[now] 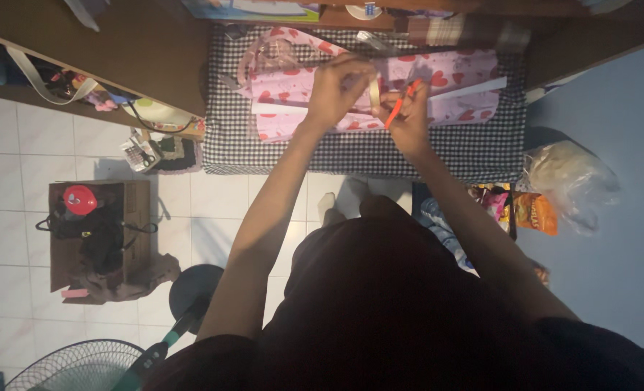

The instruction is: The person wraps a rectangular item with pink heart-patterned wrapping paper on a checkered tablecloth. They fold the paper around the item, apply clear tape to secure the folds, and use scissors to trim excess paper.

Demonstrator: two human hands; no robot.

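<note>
Tape roll (pixel 373 93): pale, translucent ring, standing on edge, held up just over the paper between the two hands. Orange-handled tool (pixel 400 106): slim, looks like scissors or a cutter, can't tell which; tilted, upper end near the roll, lower end pointing back toward the person. Wrapping paper (pixel 452 80): pink with red hearts, partly unrolled, lying flat across a black-and-white checked surface, a white strip along its near edge.

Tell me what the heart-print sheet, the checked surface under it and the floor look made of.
Sheet: probably thin wrapping paper, pink with red hearts, lying flat with crisp edges. Checked surface: woven cloth, matte, black-and-white. Floor: glazed white tiles, with grout lines and a slight sheen.
</note>
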